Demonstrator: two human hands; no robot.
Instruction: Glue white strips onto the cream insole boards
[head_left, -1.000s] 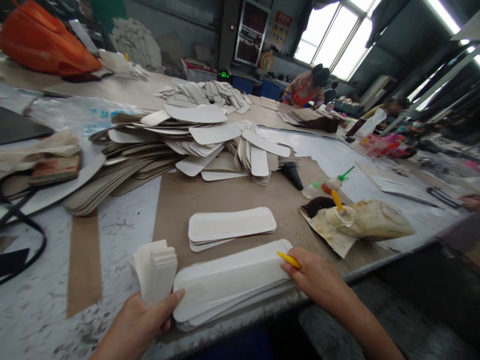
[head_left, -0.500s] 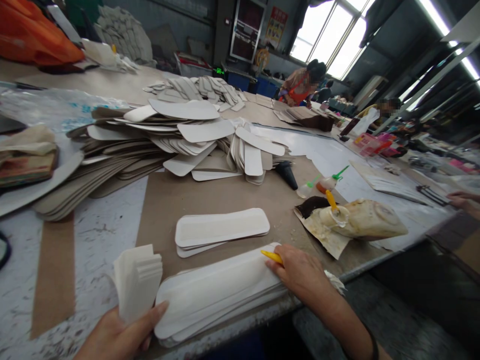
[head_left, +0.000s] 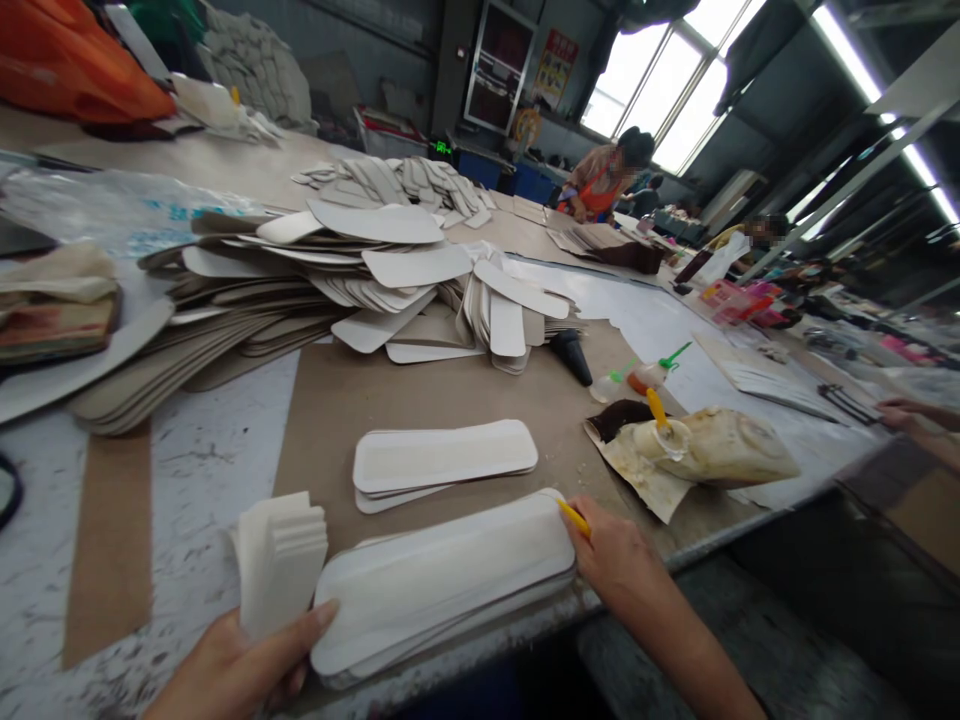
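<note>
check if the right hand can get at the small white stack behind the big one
Probably yes: the right hand sits close to the small white stack, and only the low edge of the big stack and flat brown sheet lie between. It holds a yellow tool, though.

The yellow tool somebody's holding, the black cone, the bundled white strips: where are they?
Yellow tool (head_left: 574, 518): head view, on the part sticking out of the right hand (head_left: 616, 545).
Black cone (head_left: 571, 358): head view, on the middle of its side.
White strips (head_left: 279, 572): head view, on the bundle's broad face above the left hand (head_left: 247, 655).
</note>
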